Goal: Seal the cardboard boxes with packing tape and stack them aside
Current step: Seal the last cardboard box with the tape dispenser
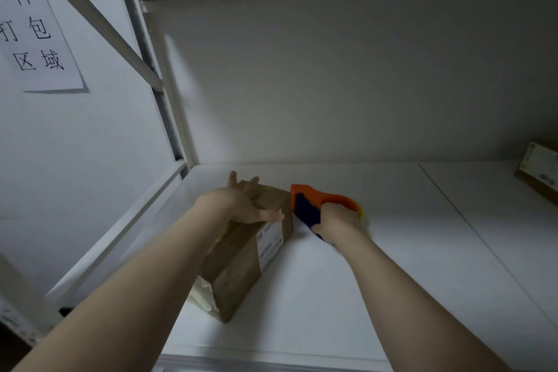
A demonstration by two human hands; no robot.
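The left hand [244, 205] lies spread, fingers straight, flat on top of the cardboard box [241, 254] near the table's [332, 296] left edge. Just beside the box, the right hand [338, 217] grips the orange-and-blue tape dispenser [311, 205], fingers curled around its handle.

A matt brown cardboard box [241, 260] lies on a smooth, matt white tabletop [392, 281]. Its white paper label [269, 243] is printed, and a pale, crinkled film [200, 293] shows at the near end. The tape dispenser [314, 205] is smooth orange and dark-blue plastic. A 2nd cardboard box [540, 172], far right, also carries a paper label. The shelf frame [169, 93] looks like dull white-painted metal, and a plain paper sign [39, 39] is on the smooth wall.
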